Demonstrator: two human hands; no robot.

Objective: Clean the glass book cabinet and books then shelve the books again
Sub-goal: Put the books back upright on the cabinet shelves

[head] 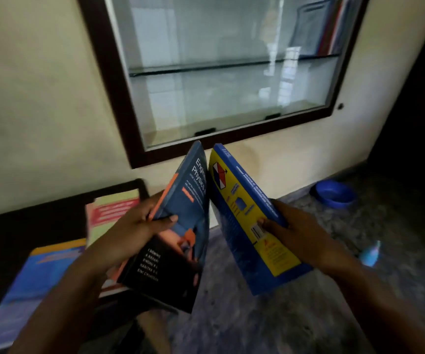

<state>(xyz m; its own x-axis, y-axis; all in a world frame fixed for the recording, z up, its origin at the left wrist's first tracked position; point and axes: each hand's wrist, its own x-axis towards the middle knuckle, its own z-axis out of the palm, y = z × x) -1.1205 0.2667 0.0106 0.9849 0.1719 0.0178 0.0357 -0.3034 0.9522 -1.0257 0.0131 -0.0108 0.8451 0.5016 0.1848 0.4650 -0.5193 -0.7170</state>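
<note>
Blue physics book [192, 210] in left hand [136, 226], title half hidden

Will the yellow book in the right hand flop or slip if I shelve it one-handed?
Probably stays fairly stiff: the yellow book stands flat though the right hand pinches only one edge. Its cover looks smooth, so it may slip. It looks slim, so likely light.

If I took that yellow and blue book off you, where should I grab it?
Probably by its free upper half, coming from above or the right. The yellow and blue book stands tilted on end; the right hand pinches its right edge lower down, and the physics book in the left hand crowds its left edge.
</note>
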